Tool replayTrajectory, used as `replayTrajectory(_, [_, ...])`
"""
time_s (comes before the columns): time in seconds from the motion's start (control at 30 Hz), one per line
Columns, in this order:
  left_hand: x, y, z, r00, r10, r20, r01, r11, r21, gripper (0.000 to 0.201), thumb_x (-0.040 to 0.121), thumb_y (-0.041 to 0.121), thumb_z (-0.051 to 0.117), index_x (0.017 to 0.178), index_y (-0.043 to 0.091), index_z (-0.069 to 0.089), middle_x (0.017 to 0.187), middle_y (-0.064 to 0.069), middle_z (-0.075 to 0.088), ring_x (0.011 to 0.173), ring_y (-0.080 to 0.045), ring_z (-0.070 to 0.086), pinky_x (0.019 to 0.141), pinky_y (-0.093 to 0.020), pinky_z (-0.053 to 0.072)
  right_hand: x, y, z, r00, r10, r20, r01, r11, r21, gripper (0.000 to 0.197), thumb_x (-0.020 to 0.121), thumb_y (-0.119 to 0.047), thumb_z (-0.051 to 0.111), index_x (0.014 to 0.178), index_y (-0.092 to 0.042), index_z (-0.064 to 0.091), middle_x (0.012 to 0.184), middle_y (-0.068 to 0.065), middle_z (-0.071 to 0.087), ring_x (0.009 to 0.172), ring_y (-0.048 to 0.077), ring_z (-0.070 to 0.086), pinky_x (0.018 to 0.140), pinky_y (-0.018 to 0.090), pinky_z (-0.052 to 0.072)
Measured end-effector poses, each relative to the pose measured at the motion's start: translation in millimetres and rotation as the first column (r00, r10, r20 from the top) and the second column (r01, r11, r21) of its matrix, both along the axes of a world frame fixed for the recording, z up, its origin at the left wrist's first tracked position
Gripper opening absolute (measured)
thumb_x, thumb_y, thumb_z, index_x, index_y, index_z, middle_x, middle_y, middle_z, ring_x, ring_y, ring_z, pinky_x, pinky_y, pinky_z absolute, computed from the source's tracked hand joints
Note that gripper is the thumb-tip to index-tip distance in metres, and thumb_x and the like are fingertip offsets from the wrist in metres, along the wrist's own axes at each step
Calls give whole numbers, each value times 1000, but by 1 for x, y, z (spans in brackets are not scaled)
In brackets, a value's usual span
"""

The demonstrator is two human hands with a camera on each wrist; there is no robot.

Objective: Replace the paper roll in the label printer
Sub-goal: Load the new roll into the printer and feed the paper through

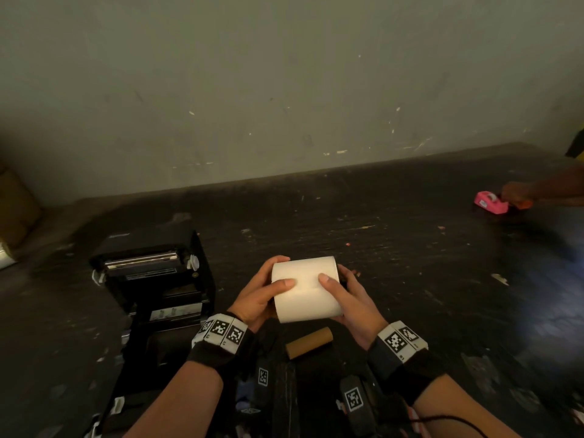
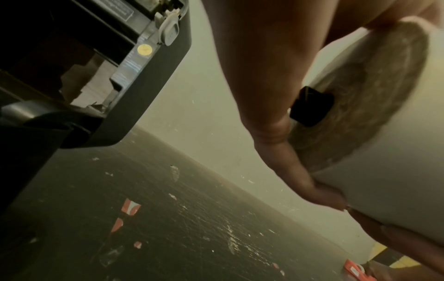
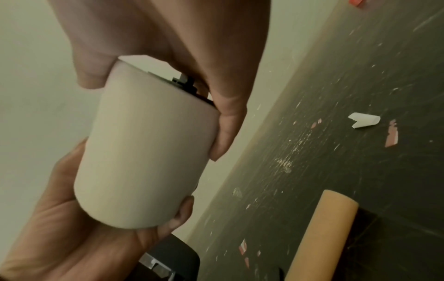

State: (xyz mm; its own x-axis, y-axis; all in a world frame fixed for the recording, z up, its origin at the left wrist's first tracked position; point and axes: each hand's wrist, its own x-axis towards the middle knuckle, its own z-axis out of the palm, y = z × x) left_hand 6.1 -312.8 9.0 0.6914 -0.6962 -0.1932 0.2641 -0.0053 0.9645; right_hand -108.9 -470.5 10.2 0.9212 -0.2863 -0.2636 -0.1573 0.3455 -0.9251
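Held above the counter in the grip of both the left hand and right hand, a fresh paper roll is not yet loaded, the opened printer left of the grip, the empty core just beneath.

I read this as a packing or shipping workroom, not a home. The surface I'm working over is dark, scratched and scuffed, littered with torn bits of paper and red scraps. A black label printer sits open on it, with a bare cardboard core nearby and a pink tape dispenser at the far right. Behind it all stands a plain, marked wall, and a cardboard box sits at the left edge.
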Motion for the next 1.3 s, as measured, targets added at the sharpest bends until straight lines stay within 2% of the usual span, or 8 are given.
replayTrajectory(0.13, [-2,1,4,999,-2,46,1,1000,23,41,72,28,67,110,36,54,123,-6,52,113,-33,56,88,-57,50,1,6,-1,999,-53,-10,53,998,-20,73,80,-34,67,143,-28,29,125,6,53,104,24,61,76,39,57])
replayTrajectory(0.37, [-5,5,3,997,20,79,-25,998,62,45,68,36,71,110,41,55,125,-5,51,112,-32,56,83,-51,54,1,12,-4,996,-84,19,85,996,-21,45,85,-31,62,125,-34,42,113,2,57,100,23,61,77,39,56])
replayTrajectory(0.6, [-3,14,-3,997,57,53,-59,997,43,64,71,34,66,129,45,42,131,0,48,118,-29,52,89,-52,52,3,19,-10,989,-132,68,139,984,-108,82,65,-47,71,138,-33,37,127,4,54,107,24,61,92,50,51])
replayTrajectory(0.67, [0,20,-9,995,101,8,-101,995,26,70,71,45,64,135,41,38,135,-1,49,124,-30,48,92,-53,49,3,20,-11,986,-150,75,159,980,-123,78,68,-45,71,138,-33,38,127,4,55,107,24,61,94,50,50])
replayTrajectory(0.77, [6,28,-18,976,217,-32,-213,973,84,62,70,66,60,126,43,45,138,-1,47,127,-25,46,101,-55,42,2,16,-12,984,-159,79,168,979,-112,67,78,-35,67,138,-32,37,126,3,54,109,24,59,95,50,49])
replayTrajectory(0.87, [12,30,-29,948,245,203,-307,875,375,39,90,45,53,125,28,51,129,-3,54,112,-20,52,98,-45,45,2,11,-12,986,-153,71,161,981,-113,66,81,-33,65,139,-31,35,127,3,53,108,23,58,95,49,49])
replayTrajectory(0.97, [19,31,-51,924,14,382,-285,690,665,45,88,28,63,130,18,50,122,-3,60,111,-19,56,101,-37,43,4,7,-15,983,-177,38,180,978,-105,68,80,-34,66,141,-31,35,127,3,53,107,23,59,93,49,50])
replayTrajectory(1.3, [22,15,-99,889,-355,288,-177,313,933,65,72,23,78,129,12,49,132,-12,54,119,-29,56,98,-35,48,5,-11,-24,981,-193,-36,190,980,-61,72,79,-33,67,142,-33,32,129,6,51,108,25,58,94,51,49])
